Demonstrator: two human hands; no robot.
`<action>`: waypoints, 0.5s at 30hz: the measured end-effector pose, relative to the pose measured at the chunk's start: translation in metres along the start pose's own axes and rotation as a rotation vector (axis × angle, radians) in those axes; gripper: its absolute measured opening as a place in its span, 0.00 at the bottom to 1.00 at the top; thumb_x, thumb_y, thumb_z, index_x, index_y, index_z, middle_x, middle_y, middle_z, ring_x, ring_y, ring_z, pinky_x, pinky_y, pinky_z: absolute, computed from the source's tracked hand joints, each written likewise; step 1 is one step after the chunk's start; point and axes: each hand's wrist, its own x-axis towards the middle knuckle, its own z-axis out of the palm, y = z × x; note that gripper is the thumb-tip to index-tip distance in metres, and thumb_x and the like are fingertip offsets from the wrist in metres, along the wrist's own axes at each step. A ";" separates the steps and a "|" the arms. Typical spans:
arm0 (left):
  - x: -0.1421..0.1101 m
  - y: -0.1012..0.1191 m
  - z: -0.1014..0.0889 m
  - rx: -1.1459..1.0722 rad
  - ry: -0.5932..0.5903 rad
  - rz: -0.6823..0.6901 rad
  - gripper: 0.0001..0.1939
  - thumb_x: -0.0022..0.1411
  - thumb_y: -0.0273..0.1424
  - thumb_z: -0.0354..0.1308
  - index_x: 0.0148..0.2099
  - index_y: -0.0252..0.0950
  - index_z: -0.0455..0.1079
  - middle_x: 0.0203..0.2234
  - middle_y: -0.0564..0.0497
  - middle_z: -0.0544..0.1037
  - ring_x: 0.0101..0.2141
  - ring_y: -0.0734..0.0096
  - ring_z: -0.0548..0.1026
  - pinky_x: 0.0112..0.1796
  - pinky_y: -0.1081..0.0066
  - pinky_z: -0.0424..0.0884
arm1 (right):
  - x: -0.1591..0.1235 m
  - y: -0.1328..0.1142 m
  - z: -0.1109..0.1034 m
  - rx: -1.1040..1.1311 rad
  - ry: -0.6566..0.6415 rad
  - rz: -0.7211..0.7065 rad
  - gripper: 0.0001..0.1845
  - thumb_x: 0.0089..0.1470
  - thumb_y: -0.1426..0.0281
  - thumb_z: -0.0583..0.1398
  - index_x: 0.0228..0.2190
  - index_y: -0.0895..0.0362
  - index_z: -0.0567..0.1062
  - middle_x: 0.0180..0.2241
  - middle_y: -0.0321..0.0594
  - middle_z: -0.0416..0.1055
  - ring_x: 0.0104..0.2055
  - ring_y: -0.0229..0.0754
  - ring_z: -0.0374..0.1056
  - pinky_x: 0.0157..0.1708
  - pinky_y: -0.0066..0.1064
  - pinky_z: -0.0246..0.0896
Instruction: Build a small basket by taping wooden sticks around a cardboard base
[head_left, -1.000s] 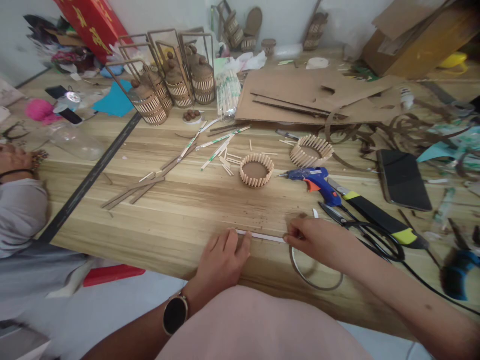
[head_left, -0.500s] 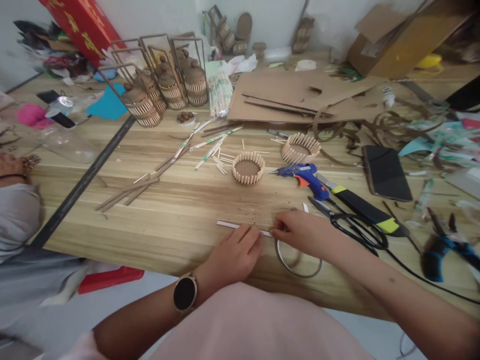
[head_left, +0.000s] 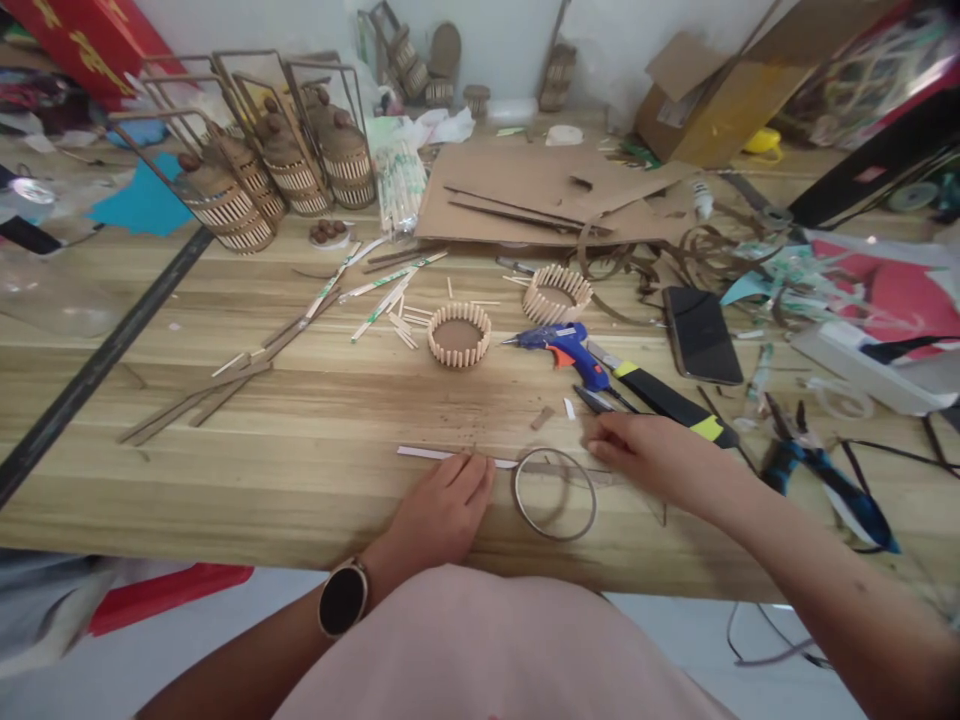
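My left hand lies flat with its fingers on a thin, white-faced strip, pressing it against the table. Just right of those fingers is a thin grey-brown hoop; whether it joins the strip I cannot tell. The fingers of my right hand are curled over the handle end of the scissors. Only the blades show, and the handles are hidden beneath the hand. Beyond the hands sit two round bases ringed with short wooden sticks, one nearer and one farther.
A blue glue gun, a utility knife, a phone and pliers lie to the right. Loose sticks and brown strips are on the left. Several lantern-like models stand behind, near flat cardboard.
My right hand has let go of the strip and moved right, onto the scissors' handle end. The hoop is now uncovered. My left hand stays on the strip. The view has shifted right.
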 end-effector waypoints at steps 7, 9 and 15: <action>0.002 0.001 -0.001 0.033 0.015 -0.005 0.17 0.71 0.24 0.46 0.56 0.22 0.67 0.45 0.36 0.78 0.43 0.60 0.76 0.47 0.63 0.70 | -0.031 0.000 0.018 -0.070 0.070 -0.116 0.05 0.56 0.65 0.58 0.30 0.53 0.72 0.34 0.41 0.75 0.38 0.48 0.72 0.34 0.34 0.60; 0.001 0.001 -0.001 0.032 -0.002 -0.001 0.17 0.70 0.24 0.47 0.56 0.21 0.67 0.45 0.35 0.78 0.44 0.60 0.76 0.47 0.63 0.70 | -0.034 0.002 0.022 -0.107 0.011 -0.107 0.07 0.57 0.70 0.55 0.28 0.53 0.71 0.32 0.41 0.75 0.37 0.49 0.72 0.35 0.36 0.59; 0.000 0.001 0.000 0.020 -0.042 -0.017 0.18 0.71 0.25 0.43 0.58 0.25 0.66 0.48 0.36 0.77 0.46 0.60 0.75 0.49 0.62 0.69 | -0.051 0.044 -0.002 -0.287 -0.003 0.137 0.10 0.54 0.76 0.54 0.25 0.53 0.71 0.30 0.46 0.77 0.34 0.52 0.73 0.33 0.39 0.59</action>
